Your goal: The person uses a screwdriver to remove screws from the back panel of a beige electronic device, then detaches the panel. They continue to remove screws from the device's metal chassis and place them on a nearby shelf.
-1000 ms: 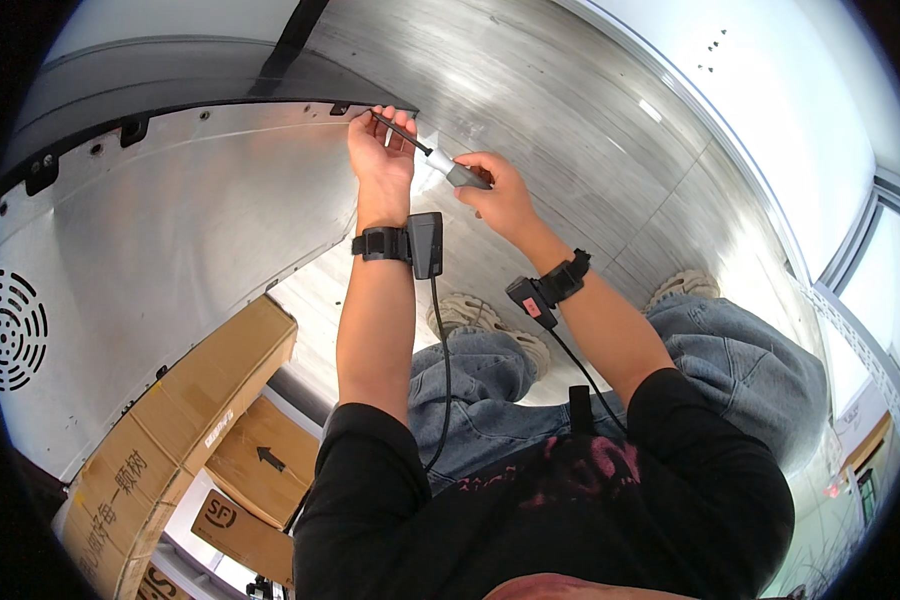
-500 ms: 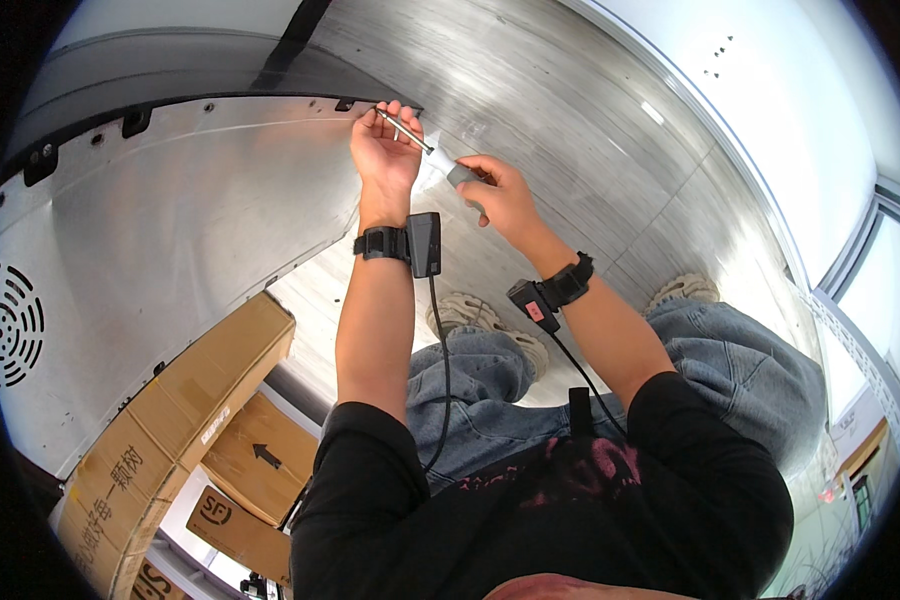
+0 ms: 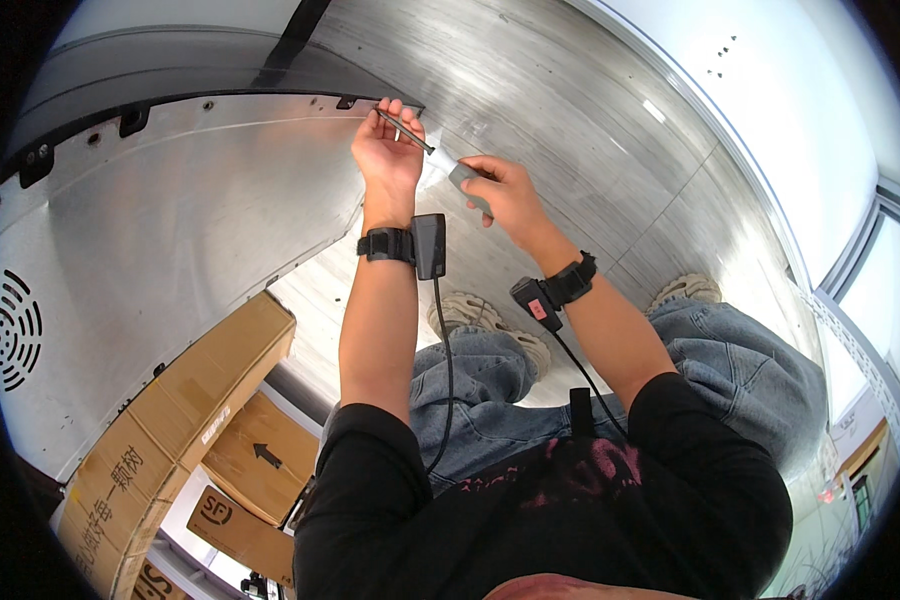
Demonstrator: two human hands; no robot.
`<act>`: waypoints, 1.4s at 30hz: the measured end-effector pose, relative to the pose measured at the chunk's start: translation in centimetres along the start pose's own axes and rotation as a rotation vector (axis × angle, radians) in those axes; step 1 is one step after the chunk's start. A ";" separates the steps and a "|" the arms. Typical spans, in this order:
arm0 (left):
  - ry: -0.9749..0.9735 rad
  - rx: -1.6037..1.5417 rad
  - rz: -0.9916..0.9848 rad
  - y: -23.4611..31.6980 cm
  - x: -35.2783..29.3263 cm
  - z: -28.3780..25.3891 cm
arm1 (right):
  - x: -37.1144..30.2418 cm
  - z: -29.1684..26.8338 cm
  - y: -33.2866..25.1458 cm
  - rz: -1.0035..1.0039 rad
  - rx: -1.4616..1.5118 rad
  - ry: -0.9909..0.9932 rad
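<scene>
A brushed metal floor (image 3: 610, 150) is carrying everything here, its sheets meeting in straight seams that are bending toward the rim of the view. A large silver panel (image 3: 170, 230) is lying on the floor at the left, its upper edge showing small holes and dark clips, a round vent grille (image 3: 10, 325) sitting near its left end. Cardboard boxes (image 3: 170, 440) are resting against the panel's lower edge, one of them showing a black arrow. Two pale shoes (image 3: 485, 315) are standing on the bare floor between the panel and the white wall (image 3: 770, 110) at the right.
</scene>
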State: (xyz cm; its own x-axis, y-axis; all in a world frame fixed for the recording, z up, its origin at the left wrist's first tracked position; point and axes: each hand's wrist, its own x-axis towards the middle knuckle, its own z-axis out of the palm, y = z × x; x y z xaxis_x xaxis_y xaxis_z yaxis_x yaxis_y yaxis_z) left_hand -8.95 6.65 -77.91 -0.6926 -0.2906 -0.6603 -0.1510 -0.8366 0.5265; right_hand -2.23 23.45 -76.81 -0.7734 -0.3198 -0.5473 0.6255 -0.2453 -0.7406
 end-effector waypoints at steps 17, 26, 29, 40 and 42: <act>-0.106 -0.274 -0.099 -0.2 0.5 -0.4 | 0.2 0.2 0.3 0.060 0.146 -0.012; -0.149 -0.290 -0.079 -0.5 0.7 -0.4 | 0.5 -0.1 0.7 0.095 0.285 -0.058; -0.161 -0.299 -0.088 -0.6 0.7 -0.5 | 0.6 -0.5 1.0 0.122 0.346 -0.079; -0.207 -0.335 -0.129 -0.6 1.0 -1.2 | 1.1 -1.2 1.2 0.187 0.456 -0.129; -0.199 -0.332 -0.125 -0.5 0.9 -1.0 | 1.2 -1.3 1.3 0.197 0.451 -0.133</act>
State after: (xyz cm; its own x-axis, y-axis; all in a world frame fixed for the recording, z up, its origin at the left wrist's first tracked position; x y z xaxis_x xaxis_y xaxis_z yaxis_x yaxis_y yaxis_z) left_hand -8.77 6.36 -79.35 -0.8114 -0.1085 -0.5743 -0.0294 -0.9738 0.2255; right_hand -2.48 23.88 -78.96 -0.6346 -0.5066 -0.5836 0.7632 -0.5297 -0.3701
